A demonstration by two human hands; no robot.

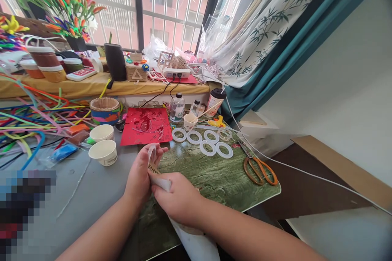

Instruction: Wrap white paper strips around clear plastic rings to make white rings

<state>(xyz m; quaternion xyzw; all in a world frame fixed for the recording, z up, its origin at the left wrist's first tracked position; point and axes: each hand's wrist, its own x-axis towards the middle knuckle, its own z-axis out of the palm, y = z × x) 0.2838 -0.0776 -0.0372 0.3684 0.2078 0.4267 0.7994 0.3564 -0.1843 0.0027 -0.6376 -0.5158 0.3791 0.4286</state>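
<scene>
My left hand is closed around a whitish translucent curved piece, much of it hidden by the fingers. Against that piece lies a tan strip of sandpaper with dark printed letters ending in "ASIVE". My right hand grips the strip between thumb and fingers, and a pale end sticks out by its thumb. Both hands meet above the front of a green marbled mat. Several translucent white rings lie flat on the mat beyond my hands.
Orange-handled scissors lie to the right. Behind are a red sheet, a clear bottle, a lidded drink cup and a yellow glue gun. Paper cups stand left, near colourful pipe cleaners. A white cable crosses the right.
</scene>
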